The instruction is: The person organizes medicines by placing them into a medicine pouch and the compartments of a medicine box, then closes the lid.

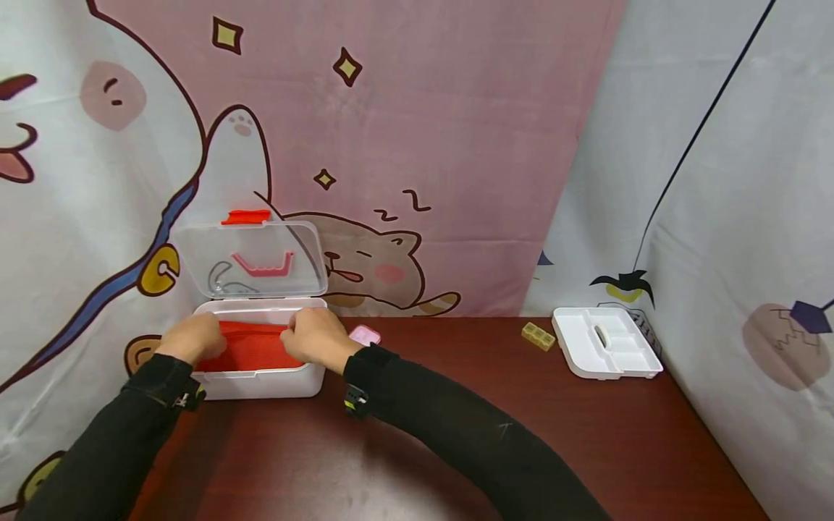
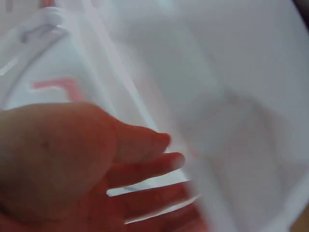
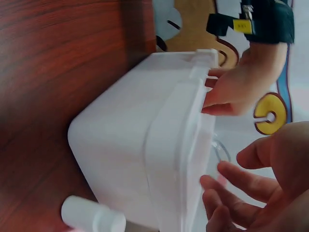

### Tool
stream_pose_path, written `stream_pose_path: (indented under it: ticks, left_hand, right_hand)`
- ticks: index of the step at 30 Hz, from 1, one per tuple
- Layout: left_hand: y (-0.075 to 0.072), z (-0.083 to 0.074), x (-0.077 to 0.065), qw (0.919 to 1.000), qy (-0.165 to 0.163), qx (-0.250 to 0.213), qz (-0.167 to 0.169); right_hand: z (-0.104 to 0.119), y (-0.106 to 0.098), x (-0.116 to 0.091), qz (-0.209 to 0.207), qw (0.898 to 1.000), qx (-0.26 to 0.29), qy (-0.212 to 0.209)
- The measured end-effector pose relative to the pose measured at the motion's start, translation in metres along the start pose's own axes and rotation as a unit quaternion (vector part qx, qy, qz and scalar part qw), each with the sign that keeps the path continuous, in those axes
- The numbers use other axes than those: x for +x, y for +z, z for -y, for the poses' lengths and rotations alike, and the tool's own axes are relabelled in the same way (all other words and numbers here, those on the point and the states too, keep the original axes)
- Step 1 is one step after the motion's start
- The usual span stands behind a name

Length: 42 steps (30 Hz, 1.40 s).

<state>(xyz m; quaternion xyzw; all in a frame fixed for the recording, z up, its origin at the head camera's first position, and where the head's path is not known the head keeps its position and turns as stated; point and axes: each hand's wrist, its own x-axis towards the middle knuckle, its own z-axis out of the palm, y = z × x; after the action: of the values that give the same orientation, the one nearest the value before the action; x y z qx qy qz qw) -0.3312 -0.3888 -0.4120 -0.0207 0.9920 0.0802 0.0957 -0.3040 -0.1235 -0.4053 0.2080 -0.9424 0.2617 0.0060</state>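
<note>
A white storage box (image 1: 260, 386) stands at the left of the table, its clear lid (image 1: 195, 253) raised against the backdrop. Something flat and red (image 1: 257, 347) fills the inside; its kind is unclear. My left hand (image 1: 192, 339) reaches over the box's left end; in the left wrist view its fingers (image 2: 145, 171) are extended, with a red tint. Over the right end is my right hand (image 1: 319, 339), and its fingers (image 3: 241, 188) look spread and loosely bent in the right wrist view. Neither wrist view shows anything gripped. Contact with the red thing cannot be made out.
The lid carries a pink handle (image 1: 263, 269) and a red latch (image 1: 246, 217). Right of the box lies a small pink item (image 1: 365, 334); a small white cylinder (image 3: 91, 214) stands beside it. Farther right are a yellow compartmented piece (image 1: 538, 336) and a white divided tray (image 1: 580, 354).
</note>
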Motion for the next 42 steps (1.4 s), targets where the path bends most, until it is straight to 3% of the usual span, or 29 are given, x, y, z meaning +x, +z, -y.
stream_pose_path:
  ticks: [2, 4, 8, 11, 14, 18, 24, 28, 30, 32, 37, 42]
  left_hand:
    - [-0.004, -0.008, -0.007, 0.9982, 0.002, -0.02, -0.056]
    - [-0.009, -0.021, -0.016, 0.9915, 0.025, -0.038, -0.122]
    - [-0.019, -0.065, -0.045, 0.9655, 0.074, -0.095, -0.231]
    - [-0.023, -0.107, -0.069, 0.9479, 0.107, -0.139, -0.266]
    - [-0.016, -0.147, -0.085, 0.9365, 0.149, -0.17, -0.268]
    - [0.011, -0.189, -0.094, 0.932, 0.197, -0.195, -0.233]
    - [0.078, -0.237, -0.094, 0.9381, 0.232, -0.208, -0.152]
    - [0.126, -0.257, -0.09, 0.936, 0.25, -0.245, -0.042]
    - [0.143, -0.265, -0.087, 0.9296, 0.244, -0.276, 0.013]
    - [0.153, -0.274, -0.083, 0.9211, 0.236, -0.306, 0.051]
    - [0.168, -0.31, -0.076, 0.9043, 0.243, -0.336, 0.102]
    - [0.18, -0.355, -0.067, 0.8951, 0.254, -0.345, 0.124]
  right_hand:
    - [-0.009, -0.01, -0.002, -0.012, 0.999, 0.028, -0.011]
    - [-0.018, -0.021, -0.006, -0.023, 0.998, 0.051, -0.014]
    - [-0.035, -0.039, -0.014, -0.037, 0.995, 0.094, -0.006]
    - [-0.049, -0.05, -0.023, -0.048, 0.99, 0.131, 0.0]
    - [-0.066, -0.06, -0.037, -0.055, 0.987, 0.151, 0.0]
    - [-0.1, -0.069, -0.062, -0.055, 0.987, 0.149, 0.001]
    - [-0.157, -0.07, -0.104, 0.002, 0.989, 0.142, 0.041]
    - [-0.196, -0.066, -0.131, 0.027, 0.982, 0.167, 0.09]
    - [-0.216, -0.066, -0.144, 0.025, 0.976, 0.183, 0.112]
    - [-0.236, -0.068, -0.157, 0.02, 0.971, 0.2, 0.133]
    - [-0.279, -0.083, -0.192, -0.001, 0.955, 0.23, 0.186]
    - [-0.318, -0.105, -0.223, -0.034, 0.941, 0.245, 0.231]
